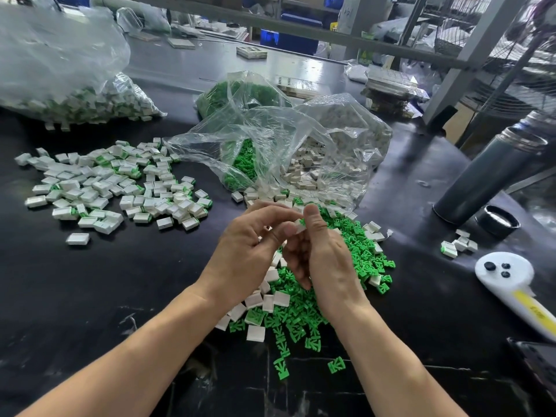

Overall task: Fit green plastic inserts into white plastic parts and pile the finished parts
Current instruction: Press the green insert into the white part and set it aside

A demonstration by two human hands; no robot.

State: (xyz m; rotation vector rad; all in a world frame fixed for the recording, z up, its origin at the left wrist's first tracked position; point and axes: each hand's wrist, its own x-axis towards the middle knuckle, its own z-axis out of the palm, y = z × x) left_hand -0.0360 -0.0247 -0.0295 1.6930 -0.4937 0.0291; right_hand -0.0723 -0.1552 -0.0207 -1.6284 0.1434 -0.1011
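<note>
My left hand and my right hand meet above a loose heap of green inserts mixed with white parts on the black table. Between the fingertips of both hands sits one small white part with a bit of green showing; my right thumb presses on it and my left fingers pinch it. To the left lies a spread pile of finished white-and-green parts.
An open clear bag of green inserts and white parts lies behind the heap. A big bag of finished parts sits far left. At right stand a grey flask, its cap, a white controller and a few finished parts.
</note>
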